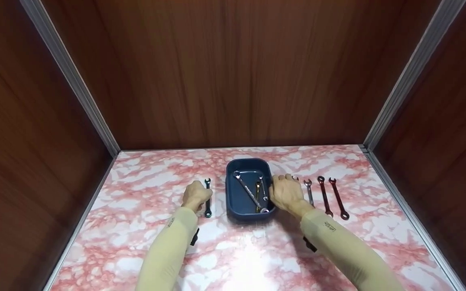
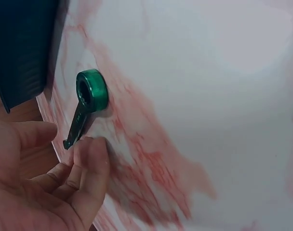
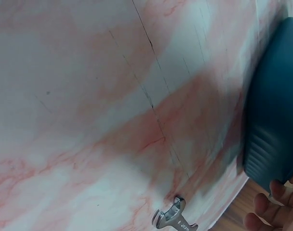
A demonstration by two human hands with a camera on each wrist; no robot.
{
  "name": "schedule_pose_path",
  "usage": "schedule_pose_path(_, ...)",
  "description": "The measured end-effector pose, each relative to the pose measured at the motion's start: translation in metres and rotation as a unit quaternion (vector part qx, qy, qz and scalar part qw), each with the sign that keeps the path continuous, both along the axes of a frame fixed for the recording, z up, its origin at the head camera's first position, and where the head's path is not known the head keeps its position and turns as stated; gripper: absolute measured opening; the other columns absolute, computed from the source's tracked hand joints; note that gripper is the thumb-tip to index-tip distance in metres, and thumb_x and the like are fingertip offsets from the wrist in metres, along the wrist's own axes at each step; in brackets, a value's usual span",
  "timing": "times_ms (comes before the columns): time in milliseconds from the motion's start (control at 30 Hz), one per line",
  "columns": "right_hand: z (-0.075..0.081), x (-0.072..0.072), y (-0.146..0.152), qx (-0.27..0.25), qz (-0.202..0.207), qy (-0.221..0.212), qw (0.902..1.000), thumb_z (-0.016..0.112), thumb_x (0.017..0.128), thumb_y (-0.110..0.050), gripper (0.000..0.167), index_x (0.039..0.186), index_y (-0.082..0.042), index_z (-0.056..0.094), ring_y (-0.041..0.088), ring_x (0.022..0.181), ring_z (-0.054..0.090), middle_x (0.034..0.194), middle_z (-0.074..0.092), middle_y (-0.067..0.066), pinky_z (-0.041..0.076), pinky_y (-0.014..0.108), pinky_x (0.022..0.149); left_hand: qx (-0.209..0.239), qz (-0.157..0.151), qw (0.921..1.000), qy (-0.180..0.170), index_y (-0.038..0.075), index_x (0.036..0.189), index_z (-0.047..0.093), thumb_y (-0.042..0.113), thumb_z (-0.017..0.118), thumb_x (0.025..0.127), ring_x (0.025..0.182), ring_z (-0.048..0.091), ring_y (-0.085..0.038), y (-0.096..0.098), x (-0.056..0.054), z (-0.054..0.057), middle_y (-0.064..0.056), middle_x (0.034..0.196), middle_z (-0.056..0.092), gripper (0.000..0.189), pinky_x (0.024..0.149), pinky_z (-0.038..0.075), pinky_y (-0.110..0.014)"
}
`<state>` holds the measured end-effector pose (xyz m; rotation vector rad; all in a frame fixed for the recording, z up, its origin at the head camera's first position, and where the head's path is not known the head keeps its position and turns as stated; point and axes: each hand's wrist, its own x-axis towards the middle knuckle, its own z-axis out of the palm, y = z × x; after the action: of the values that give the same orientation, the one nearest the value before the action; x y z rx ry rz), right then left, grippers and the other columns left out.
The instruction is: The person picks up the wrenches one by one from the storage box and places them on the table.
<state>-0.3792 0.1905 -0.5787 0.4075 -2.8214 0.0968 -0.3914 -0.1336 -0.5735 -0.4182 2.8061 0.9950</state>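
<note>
A combination wrench with a green ring end (image 2: 94, 90) lies on the table left of the bin. My left hand (image 1: 196, 194) is over it, thumb and fingers on either side of the shank, a small gap showing at the thumb (image 2: 38, 132). My right hand (image 1: 287, 194) is at the right wall of the dark blue bin (image 1: 239, 213) and overlaps its rim; the thumb is hidden, its fingertips (image 3: 262, 207) curve beside the wall. A long silver wrench (image 1: 250, 193), a gold one (image 1: 257, 198) and a small silver one (image 1: 264, 188) lie inside the bin.
Right of the right hand lie a silver wrench (image 1: 308, 190) and two dark red ones (image 1: 324, 196), (image 1: 338, 198). Another silver wrench end (image 3: 173, 216) shows in the right wrist view. Brown wood panels (image 1: 233, 81) with metal edging surround the marbled table (image 1: 136, 226).
</note>
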Motion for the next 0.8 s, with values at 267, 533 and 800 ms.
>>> schedule_pose_path(267,0.0,0.0,0.0,-0.005,-0.003,-0.007,1.0,0.058,0.108,-0.027,0.03,0.11,0.001,0.067,0.044,0.103,0.07,0.107,0.076,0.025,0.063,0.058,0.091,-0.049,-0.021,0.9982,0.025,0.011,0.089,0.066,0.029,0.068,0.092,0.099,0.074,-0.034,0.005,-0.001,0.008,-0.013,0.097,0.076,0.018,0.093,0.061,-0.054)
schedule_pose_path(533,0.001,0.0,-0.001,-0.002,-0.005,-0.013,0.9999,0.058,0.108,-0.028,0.03,0.112,0.001,0.066,0.044,0.106,0.071,0.109,0.076,0.024,0.063,0.059,0.09,-0.062,-0.033,0.9967,0.04,0.008,0.093,0.074,0.03,0.071,0.093,0.111,0.078,-0.04,0.011,-0.003,0.019,-0.019,0.113,0.082,0.022,0.095,0.062,-0.056)
schedule_pose_path(800,-0.001,-0.001,-0.001,-0.008,-0.005,-0.004,0.9999,0.059,0.107,-0.027,0.029,0.109,0.001,0.067,0.045,0.102,0.071,0.106,0.076,0.025,0.062,0.059,0.088,-0.042,-0.044,0.995,0.08,0.023,0.061,0.048,0.029,0.07,0.096,0.099,0.077,-0.035,0.027,-0.001,0.037,-0.007,0.081,0.067,0.042,0.09,0.061,-0.052)
